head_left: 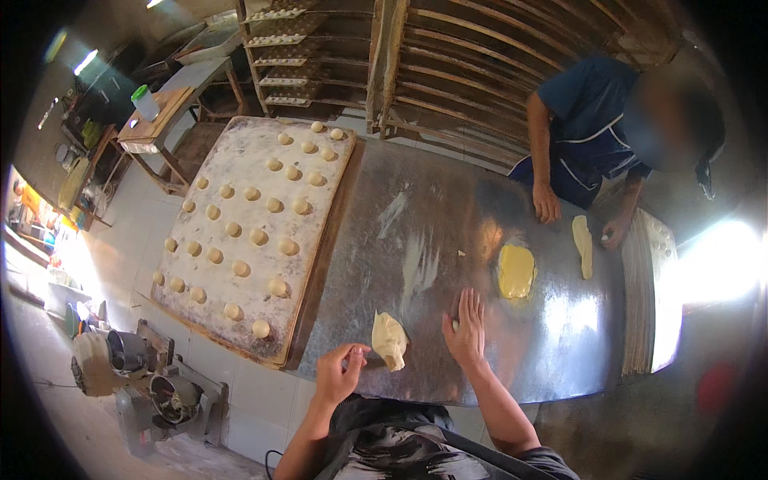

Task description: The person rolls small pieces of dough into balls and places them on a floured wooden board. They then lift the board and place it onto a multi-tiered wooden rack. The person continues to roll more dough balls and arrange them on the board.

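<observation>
A lump of pale dough (390,340) lies near the front edge of the metal-topped table (384,248). Just left of it is my left hand (338,374), fingers loosely curved and thumb a little apart, with nothing visible in them. My right hand (466,330) rests flat on the metal with its fingers stretched out. A small pale piece of dough (455,326) shows at its thumb side, and the palm hides whatever lies beneath. Beyond that hand sits a slab of yellow fat (517,272), perhaps butter or margarine.
Several dough balls stand in rows on a floured board (232,168) at left. Across the table, a co-worker (588,120) has hands near a long dough strip (582,246). Stacked trays (640,296) stand at right. Behind are wooden racks (472,56); a mixer (172,400) is lower left.
</observation>
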